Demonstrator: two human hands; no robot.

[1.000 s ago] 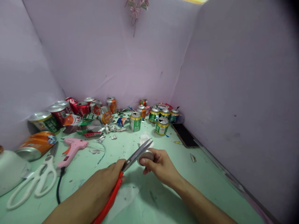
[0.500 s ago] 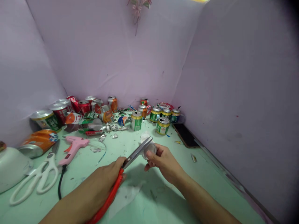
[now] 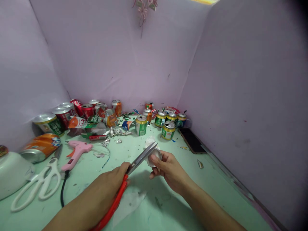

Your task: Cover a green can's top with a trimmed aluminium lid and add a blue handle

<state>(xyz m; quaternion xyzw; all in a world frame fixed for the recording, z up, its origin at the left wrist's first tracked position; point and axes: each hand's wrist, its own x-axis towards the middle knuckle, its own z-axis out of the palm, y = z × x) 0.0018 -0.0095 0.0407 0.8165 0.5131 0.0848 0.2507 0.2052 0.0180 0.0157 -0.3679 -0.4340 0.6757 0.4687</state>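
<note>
Pink glue gun (image 3: 78, 152) and white-handled scissors (image 3: 49, 183) lie left; a black phone (image 3: 192, 141) lies right. Crumpled white tissue (image 3: 149, 141) sits just beyond the blades; green-and-yellow metal cans (image 3: 167, 131) stand farther, their lettering too small to read. The left hand (image 3: 117, 176) clasps red-handled steel scissors (image 3: 141, 158), slanting far-right; the right hand (image 3: 169, 168) pinches a round silver metal piece (image 3: 157, 153) at the blades, centrally.

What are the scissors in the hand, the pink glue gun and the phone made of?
The red-handled scissors: probably steel blades, grey and slightly shiny; the red grips could be plastic or rubber.
The pink glue gun: likely smooth plastic, evenly coloured.
The phone: seemingly glass in front, dark and flat; its brownish edge's material is unclear.
</note>
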